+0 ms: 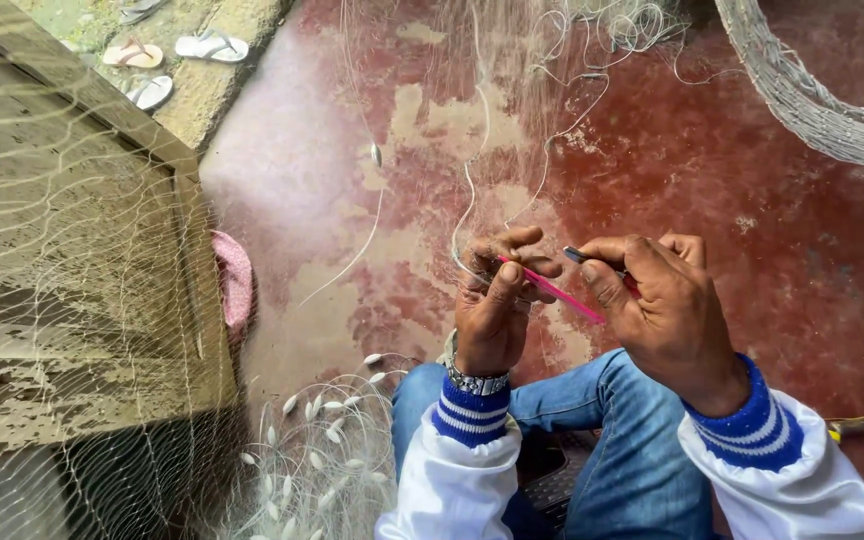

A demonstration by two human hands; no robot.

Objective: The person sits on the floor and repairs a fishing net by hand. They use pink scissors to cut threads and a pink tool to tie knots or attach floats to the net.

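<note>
Head view: left hand (492,305) pinches pink netting needle (552,290) and thin net twine (467,215) above knees. Right hand (667,300) fingers pressed onto small dark tool (577,255). Keep twine taut, needle tip close to mesh, avoid snagging loose net (322,470) below.

Two hands: left hand (492,310), right hand (667,310); one pink needle (552,290); three sandals (210,46); one wristwatch (474,381).
</note>
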